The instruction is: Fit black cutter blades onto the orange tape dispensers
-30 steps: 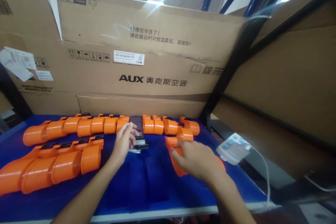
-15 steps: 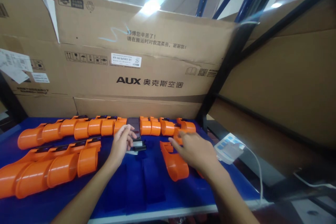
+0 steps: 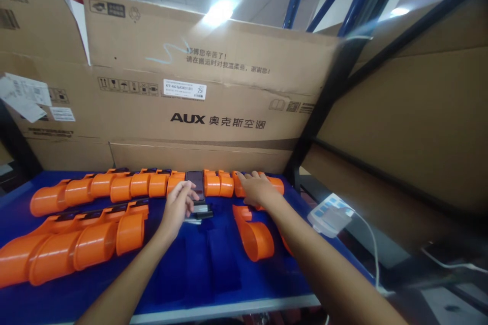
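Orange cup-shaped parts (image 3: 122,188) stand in a back row on the blue table surface (image 3: 114,284), with a front row (image 3: 91,244) at the left. My right hand (image 3: 255,188) lies over the right part of the back row, its fingers spread on or just above the orange parts; its palm side is hidden. Nearer me sits a single orange part (image 3: 258,241), with another partly behind my right forearm. My left hand (image 3: 180,205) hovers with loosely curled, separated fingers and nothing visible in them, beside a dark phone (image 3: 195,185) and small grey and black pieces (image 3: 202,212).
A large cardboard sheet (image 3: 213,91) rises behind the table. To the right are a white-and-blue box (image 3: 331,215) with a white cable (image 3: 371,238), and a dark rack post (image 3: 316,111). Dark blue flat pieces (image 3: 224,264) lie at the front middle.
My right hand has moved forward and left, from above the near orange part to the back row. My left hand has barely moved. The view has shifted slightly.
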Motion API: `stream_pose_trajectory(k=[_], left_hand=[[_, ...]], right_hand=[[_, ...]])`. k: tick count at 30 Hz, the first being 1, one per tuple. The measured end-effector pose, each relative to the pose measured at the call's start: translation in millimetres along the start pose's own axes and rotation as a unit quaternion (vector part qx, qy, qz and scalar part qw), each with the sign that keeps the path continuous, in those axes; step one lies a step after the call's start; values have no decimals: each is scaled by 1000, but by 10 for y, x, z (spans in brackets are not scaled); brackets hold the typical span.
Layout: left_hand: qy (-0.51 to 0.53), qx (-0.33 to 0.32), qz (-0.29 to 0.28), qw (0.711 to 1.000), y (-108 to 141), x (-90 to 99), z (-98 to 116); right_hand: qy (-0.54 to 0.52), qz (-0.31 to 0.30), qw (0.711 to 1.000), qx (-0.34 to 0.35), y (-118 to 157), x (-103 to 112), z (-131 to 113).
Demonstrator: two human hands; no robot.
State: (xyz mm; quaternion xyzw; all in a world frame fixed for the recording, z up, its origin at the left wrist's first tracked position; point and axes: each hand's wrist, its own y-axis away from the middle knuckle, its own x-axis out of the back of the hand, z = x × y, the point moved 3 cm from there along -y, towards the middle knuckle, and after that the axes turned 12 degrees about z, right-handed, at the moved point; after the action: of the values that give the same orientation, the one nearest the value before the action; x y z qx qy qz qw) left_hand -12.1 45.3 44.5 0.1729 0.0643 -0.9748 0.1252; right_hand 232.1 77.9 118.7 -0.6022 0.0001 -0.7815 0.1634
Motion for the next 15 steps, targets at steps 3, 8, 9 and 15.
stream_pose_trajectory(k=[3,8,9,15], left_hand=[[0,3,-2,1000,-1,-7,-1],[1,9,-14,1000,15,-28,17],[2,9,-15,1000,18,-30,22],[-15,8,-32,999,35,-48,37]], right_hand=[[12,7,1000,-3,-53,-74,-22],[29,25,999,-9,-53,-149,-41],[31,30,999,-6,-48,-145,-39],[45,61,997,10,5,-2,-2]])
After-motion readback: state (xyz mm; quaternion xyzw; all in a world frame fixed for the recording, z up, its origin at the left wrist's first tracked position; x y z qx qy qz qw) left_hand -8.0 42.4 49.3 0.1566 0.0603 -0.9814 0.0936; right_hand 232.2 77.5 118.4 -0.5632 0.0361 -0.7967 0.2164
